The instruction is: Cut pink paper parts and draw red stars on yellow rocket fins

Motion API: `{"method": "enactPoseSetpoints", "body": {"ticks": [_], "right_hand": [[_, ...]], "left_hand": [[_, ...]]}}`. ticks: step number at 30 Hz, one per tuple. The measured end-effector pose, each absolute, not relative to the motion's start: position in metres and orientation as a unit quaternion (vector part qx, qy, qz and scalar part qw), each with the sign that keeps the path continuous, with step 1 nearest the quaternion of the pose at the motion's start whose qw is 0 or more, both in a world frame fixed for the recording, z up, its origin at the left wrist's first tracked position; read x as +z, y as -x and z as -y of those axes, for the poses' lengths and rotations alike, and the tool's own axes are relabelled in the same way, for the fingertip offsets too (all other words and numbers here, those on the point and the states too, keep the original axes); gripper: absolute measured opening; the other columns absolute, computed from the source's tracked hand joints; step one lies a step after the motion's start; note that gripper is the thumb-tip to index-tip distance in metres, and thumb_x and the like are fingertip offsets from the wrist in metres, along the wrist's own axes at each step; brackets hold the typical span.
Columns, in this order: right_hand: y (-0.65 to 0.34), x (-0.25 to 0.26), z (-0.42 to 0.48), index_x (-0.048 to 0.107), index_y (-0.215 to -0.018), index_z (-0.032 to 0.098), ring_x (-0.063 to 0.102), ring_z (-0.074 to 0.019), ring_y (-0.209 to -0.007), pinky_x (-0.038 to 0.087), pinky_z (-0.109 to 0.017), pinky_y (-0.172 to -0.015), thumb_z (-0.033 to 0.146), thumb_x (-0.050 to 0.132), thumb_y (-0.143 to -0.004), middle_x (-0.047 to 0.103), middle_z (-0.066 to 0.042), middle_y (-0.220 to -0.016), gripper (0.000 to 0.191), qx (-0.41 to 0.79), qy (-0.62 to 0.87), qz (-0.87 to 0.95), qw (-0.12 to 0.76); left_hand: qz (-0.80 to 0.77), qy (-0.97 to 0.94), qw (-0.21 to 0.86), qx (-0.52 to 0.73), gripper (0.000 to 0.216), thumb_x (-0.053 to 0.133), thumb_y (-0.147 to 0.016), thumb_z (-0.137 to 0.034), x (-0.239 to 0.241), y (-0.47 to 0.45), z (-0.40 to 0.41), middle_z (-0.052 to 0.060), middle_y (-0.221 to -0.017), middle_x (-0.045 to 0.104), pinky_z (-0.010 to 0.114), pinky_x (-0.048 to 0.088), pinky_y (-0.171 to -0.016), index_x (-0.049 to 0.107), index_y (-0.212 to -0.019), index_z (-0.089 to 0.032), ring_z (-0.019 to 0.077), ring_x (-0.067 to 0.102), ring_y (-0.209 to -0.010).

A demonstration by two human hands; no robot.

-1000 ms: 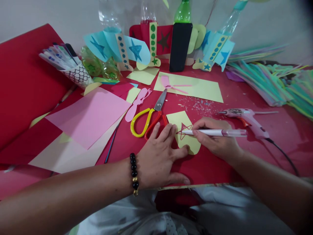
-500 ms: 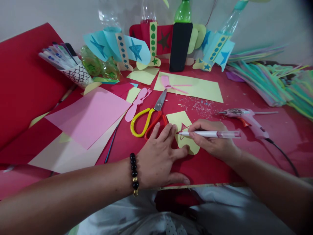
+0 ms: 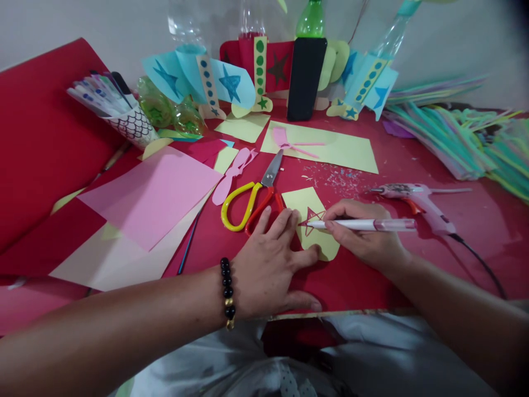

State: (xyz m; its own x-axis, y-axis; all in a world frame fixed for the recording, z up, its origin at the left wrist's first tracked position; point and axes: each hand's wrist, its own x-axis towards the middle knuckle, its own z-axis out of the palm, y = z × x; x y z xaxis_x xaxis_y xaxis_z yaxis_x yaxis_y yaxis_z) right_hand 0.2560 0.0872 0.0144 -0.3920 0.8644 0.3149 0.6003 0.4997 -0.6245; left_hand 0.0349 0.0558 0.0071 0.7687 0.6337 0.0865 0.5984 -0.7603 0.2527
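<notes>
My left hand (image 3: 275,259) lies flat with fingers spread, pressing down the left edge of a small yellow paper cut-out (image 3: 306,202) on the red table. A red star outline is drawn on that paper. My right hand (image 3: 366,237) is closed round a white and pink pen (image 3: 363,224), held almost level, its tip on the star. Scissors with yellow and red handles (image 3: 252,203) lie just beyond my left fingertips.
A pink glue gun (image 3: 417,199) with its cord lies to the right. Pink and cream sheets (image 3: 151,196) are on the left, a yellow strip (image 3: 330,149) behind. A cup of markers (image 3: 132,127), decorated bottles, a black phone (image 3: 305,77) and stacked paper strips (image 3: 458,140) line the back.
The pen tip slid left across the star and then back to the right. My left hand stayed pressed on the paper.
</notes>
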Motion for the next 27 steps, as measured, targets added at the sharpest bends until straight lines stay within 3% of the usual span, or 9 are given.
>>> {"method": "enactPoseSetpoints", "body": {"ticks": [27], "right_hand": [[-0.2514,0.0151,-0.0868,0.065,-0.082,0.020,0.058,-0.0103,-0.057,0.043,-0.022,-0.053,0.022,0.061,-0.085,0.067,0.001,-0.070,0.005,0.216,0.446,0.811,0.312]], "left_hand": [[-0.329,-0.934,0.107,0.086,0.077,0.044,-0.077,-0.082,0.0064,-0.0355,-0.0560,0.020,-0.152,0.027,0.066,0.010,-0.111,0.051,-0.134,-0.032,0.0420,0.021,-0.142]]}}
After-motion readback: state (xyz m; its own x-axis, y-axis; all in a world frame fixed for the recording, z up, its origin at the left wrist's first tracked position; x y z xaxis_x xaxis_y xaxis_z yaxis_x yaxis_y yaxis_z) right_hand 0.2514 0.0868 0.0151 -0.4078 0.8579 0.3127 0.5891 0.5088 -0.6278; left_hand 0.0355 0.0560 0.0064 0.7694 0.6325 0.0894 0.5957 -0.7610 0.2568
